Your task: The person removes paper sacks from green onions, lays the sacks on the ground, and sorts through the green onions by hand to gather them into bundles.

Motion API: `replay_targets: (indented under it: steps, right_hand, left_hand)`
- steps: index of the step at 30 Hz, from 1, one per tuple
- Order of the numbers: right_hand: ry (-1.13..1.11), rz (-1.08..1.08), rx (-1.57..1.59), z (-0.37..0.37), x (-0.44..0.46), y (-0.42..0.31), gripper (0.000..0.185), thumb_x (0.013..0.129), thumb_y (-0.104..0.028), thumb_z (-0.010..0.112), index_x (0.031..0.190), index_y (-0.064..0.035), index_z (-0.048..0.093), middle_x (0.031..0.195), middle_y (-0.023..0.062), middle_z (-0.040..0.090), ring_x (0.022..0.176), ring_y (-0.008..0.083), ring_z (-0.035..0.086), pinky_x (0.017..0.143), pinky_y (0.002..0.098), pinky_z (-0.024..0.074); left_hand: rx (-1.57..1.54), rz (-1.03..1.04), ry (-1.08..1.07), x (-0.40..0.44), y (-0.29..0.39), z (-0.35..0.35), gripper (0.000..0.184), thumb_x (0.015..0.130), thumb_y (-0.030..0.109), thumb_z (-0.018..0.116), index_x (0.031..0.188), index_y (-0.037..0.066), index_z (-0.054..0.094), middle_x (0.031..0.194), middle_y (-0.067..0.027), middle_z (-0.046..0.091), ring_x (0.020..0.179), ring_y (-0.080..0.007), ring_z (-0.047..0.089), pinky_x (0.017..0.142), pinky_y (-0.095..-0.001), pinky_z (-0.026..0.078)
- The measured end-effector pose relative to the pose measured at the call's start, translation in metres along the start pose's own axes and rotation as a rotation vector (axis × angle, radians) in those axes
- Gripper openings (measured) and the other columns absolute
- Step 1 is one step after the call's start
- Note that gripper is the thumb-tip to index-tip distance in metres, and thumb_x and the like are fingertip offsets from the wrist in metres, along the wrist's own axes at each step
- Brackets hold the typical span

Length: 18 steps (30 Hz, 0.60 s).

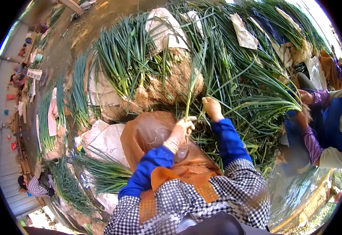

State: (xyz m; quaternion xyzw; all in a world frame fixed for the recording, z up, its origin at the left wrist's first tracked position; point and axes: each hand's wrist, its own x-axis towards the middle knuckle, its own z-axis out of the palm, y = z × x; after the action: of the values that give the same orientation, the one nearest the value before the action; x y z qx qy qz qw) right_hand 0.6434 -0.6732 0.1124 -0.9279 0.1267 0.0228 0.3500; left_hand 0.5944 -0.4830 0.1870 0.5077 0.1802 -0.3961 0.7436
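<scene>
My left hand (182, 132) is closed around the lower end of a single green onion (190, 96), whose pale stalk points away from me, its leaf tips blending into the greens behind. A little to the right, my right hand (213, 109) has its fingers curled in a pinch; what lies between them, if anything, is too small to make out. Beyond both hands rests a big heap of green onions (126, 58) with tan, stringy roots (175, 80). Loose stripped leaves (206, 145) lie beneath my right forearm. A brown apron (151, 131) covers my lap.
At the right, another person's hands (305, 97) hold a bunch of green onions (273, 103). Left of my lap are a pale sack (106, 141) and another bundle of green onions (104, 170). Further bundles line the floor at left, where a person in a checked top (37, 187) is.
</scene>
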Motion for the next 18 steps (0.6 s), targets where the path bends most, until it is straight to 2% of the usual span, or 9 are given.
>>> replay_targets:
  steps: [1, 4, 7, 8, 11, 13, 14, 16, 18]
  right_hand:
    - [-0.154, 0.085, -0.374, 0.036, 0.03, 0.024, 0.038, 0.086, -0.039, 0.047, 0.087, -0.0045, 0.064, 0.082, 0.0143, 0.064, 0.081, 0.0314, 0.061, 0.071, 0.0404, 0.0477]
    - [-0.337, 0.318, -0.418, 0.042, 0.035, 0.031, 0.044, 0.077, -0.047, 0.058, 0.087, -0.0049, 0.066, 0.091, 0.0143, 0.064, 0.088, 0.0302, 0.061, 0.077, 0.0389, 0.048]
    - [-0.347, 0.343, -0.396, 0.042, 0.039, 0.046, 0.041, 0.075, -0.044, 0.063, 0.086, -0.0047, 0.067, 0.085, 0.0141, 0.065, 0.087, 0.0312, 0.061, 0.074, 0.0374, 0.0489]
    - [-0.287, 0.308, -0.326, 0.046, 0.037, 0.052, 0.037, 0.075, -0.039, 0.064, 0.084, -0.0027, 0.066, 0.081, 0.0144, 0.065, 0.078, 0.0275, 0.063, 0.068, 0.0352, 0.0492]
    - [-0.242, 0.237, 0.51, 0.041, 0.023, 0.046, 0.023, 0.078, -0.02, 0.062, 0.085, 0.0019, 0.063, 0.071, 0.0081, 0.061, 0.063, 0.0136, 0.056, 0.06, 0.0269, 0.0463]
    - [-0.403, 0.005, 0.791, -0.006, -0.01, 0.01, 0.025, 0.08, -0.021, 0.061, 0.085, 0.0033, 0.062, 0.076, 0.0055, 0.062, 0.068, 0.0123, 0.056, 0.065, 0.0262, 0.0457]
    - [-0.525, 0.154, 0.79, -0.037, -0.028, -0.018, 0.029, 0.081, -0.023, 0.061, 0.096, 0.0012, 0.062, 0.086, 0.0083, 0.064, 0.078, 0.012, 0.058, 0.072, 0.0263, 0.0465]
    - [-0.545, 0.071, 1.064, -0.06, -0.066, -0.056, 0.037, 0.084, -0.021, 0.059, 0.114, -0.0009, 0.053, 0.09, 0.0049, 0.062, 0.083, 0.0123, 0.057, 0.075, 0.0243, 0.0462]
    - [-0.508, -0.071, 1.063, -0.047, -0.084, -0.048, 0.045, 0.086, -0.019, 0.057, 0.125, -0.0017, 0.042, 0.095, 0.0028, 0.06, 0.088, 0.0132, 0.055, 0.077, 0.0236, 0.0458]
  left_hand:
    - [-0.073, 0.032, 0.0, -0.005, 0.0, 0.003, 0.022, 0.089, 0.014, 0.046, 0.108, 0.005, 0.054, 0.064, 0.001, 0.054, 0.042, -0.0038, 0.038, 0.037, -0.0148, 0.029]
    - [-0.185, 0.069, -0.004, -0.015, 0.003, -0.001, 0.022, 0.091, 0.017, 0.044, 0.105, 0.004, 0.055, 0.065, -0.0007, 0.054, 0.041, -0.004, 0.035, 0.034, -0.0172, 0.025]
    - [-0.347, 0.107, -0.018, -0.027, 0.017, -0.015, 0.022, 0.093, 0.017, 0.041, 0.103, 0.005, 0.056, 0.064, -0.0001, 0.053, 0.04, -0.0038, 0.033, 0.033, -0.0167, 0.023]
    - [-0.324, 0.161, 0.004, -0.028, 0.021, -0.021, 0.021, 0.092, 0.016, 0.042, 0.103, 0.005, 0.056, 0.065, -0.0014, 0.055, 0.041, -0.0035, 0.036, 0.034, -0.0161, 0.024]
    - [-0.214, 0.211, 0.036, -0.025, 0.026, -0.026, 0.018, 0.09, 0.017, 0.048, 0.102, 0.006, 0.056, 0.073, -0.0021, 0.06, 0.051, -0.004, 0.049, 0.037, -0.0164, 0.029]
    - [-0.171, 0.179, 0.085, -0.02, 0.027, -0.012, 0.017, 0.089, 0.017, 0.049, 0.101, 0.006, 0.056, 0.077, -0.002, 0.06, 0.052, -0.0041, 0.048, 0.04, -0.0152, 0.029]
    - [-0.121, 0.131, 0.132, -0.021, 0.026, -0.002, 0.016, 0.088, 0.016, 0.051, 0.1, 0.006, 0.056, 0.08, -0.0018, 0.059, 0.054, -0.0042, 0.047, 0.042, -0.0139, 0.029]
    - [-0.13, 0.048, -0.072, -0.013, 0.008, 0.012, 0.014, 0.085, 0.013, 0.056, 0.099, 0.009, 0.056, 0.088, 0.001, 0.06, 0.079, -0.0081, 0.056, 0.054, -0.0193, 0.043]
    - [-0.154, 0.016, -0.151, 0.008, -0.028, 0.008, 0.02, 0.085, 0.01, 0.055, 0.104, 0.007, 0.054, 0.087, -0.0016, 0.06, 0.078, -0.0107, 0.057, 0.062, -0.0233, 0.048]
